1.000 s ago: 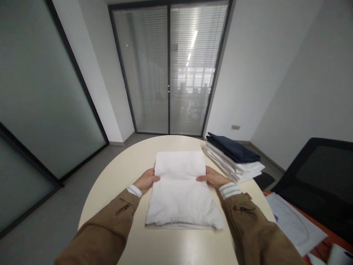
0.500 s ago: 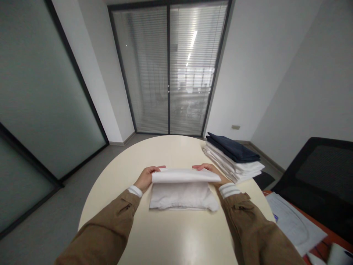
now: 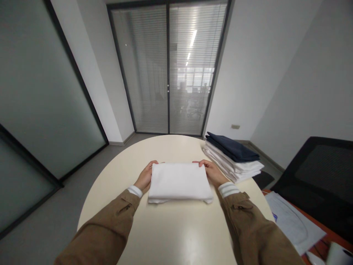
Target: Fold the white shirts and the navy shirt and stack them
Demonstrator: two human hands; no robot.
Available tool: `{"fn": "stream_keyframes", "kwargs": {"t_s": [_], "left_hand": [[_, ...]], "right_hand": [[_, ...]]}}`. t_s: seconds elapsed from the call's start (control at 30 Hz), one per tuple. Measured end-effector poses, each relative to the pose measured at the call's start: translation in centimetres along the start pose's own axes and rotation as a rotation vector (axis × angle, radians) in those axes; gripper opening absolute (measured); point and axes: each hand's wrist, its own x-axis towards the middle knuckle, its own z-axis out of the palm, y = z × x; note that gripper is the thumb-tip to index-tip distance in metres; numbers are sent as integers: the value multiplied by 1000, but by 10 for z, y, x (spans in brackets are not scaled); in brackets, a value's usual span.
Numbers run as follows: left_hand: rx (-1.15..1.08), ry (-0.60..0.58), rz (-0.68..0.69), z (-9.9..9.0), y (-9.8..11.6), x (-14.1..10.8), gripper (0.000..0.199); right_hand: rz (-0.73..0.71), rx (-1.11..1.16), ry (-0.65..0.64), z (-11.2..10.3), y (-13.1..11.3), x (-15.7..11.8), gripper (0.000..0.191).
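Note:
A white garment (image 3: 180, 182), folded into a flat rectangle, lies on the round cream table (image 3: 176, 228) in front of me. What kind of garment it is, I cannot make out. My left hand (image 3: 144, 177) grips its far left corner, thumb on top and fingers partly hidden beneath and behind. At the far right corner my right hand (image 3: 214, 173) holds the same cloth, with thumb and fingers closed on the edge. A little of the lower layer peeks out along the near edge.
To the right on the table stands a stack of folded white cloths (image 3: 234, 168) with a folded navy cloth (image 3: 233, 147) on top. Beyond the right edge are a black mesh chair (image 3: 320, 180), a paper sheet (image 3: 293, 217) and a white cup (image 3: 338, 254) on a reddish surface.
The raised far flap of the garment has come down toward me, covering the lower layer. Both hands have shifted slightly away, still on its far corners.

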Motion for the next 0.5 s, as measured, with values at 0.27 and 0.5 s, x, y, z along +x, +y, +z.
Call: {"fn": "stream_keyframes", "kwargs": {"t_s": [0.27,0.5], "left_hand": [[-82,85,67,-5,-6,5,29],[294,48,214,-7,-3,5,39]], "right_hand": [[112,61,-2,0,9,8,28],[8,-74,-87,-2,14,4,63]]}}
